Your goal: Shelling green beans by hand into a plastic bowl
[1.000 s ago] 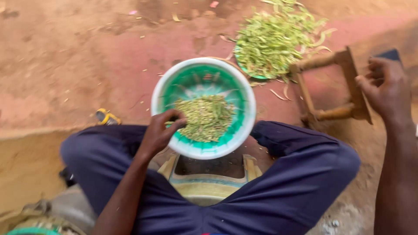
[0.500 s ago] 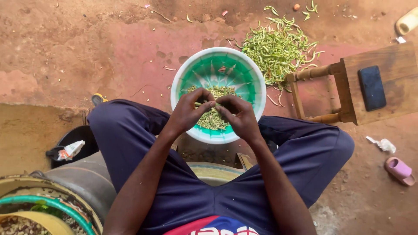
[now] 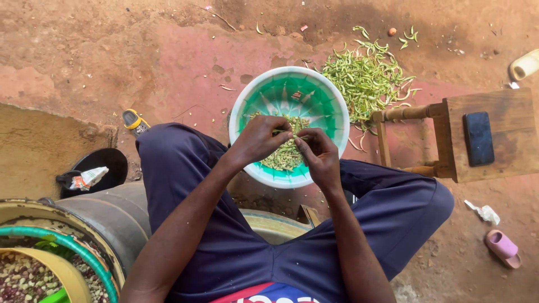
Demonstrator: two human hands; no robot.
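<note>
A green and white plastic bowl (image 3: 264, 92) rests between my knees, with shelled green beans heaped at its bottom (image 3: 286, 159). Both hands meet above it. My left hand (image 3: 259, 138) and my right hand (image 3: 318, 150) pinch the two ends of one thin green bean pod (image 3: 293, 134) over the heap. I sit with my legs in dark blue trousers (image 3: 185, 168) spread around the bowl.
A pile of green pods (image 3: 365, 76) lies on the red dirt beyond the bowl. To the right, a dark phone (image 3: 478, 138) lies on a wooden stool (image 3: 505, 112). A pink sandal (image 3: 503, 247) lies lower right. Basins of beans (image 3: 33, 275) stand lower left.
My right hand came in from the stool side to join the left over the bowl, and both now grip one pod. The view has shifted left, so the stool shows more fully.
</note>
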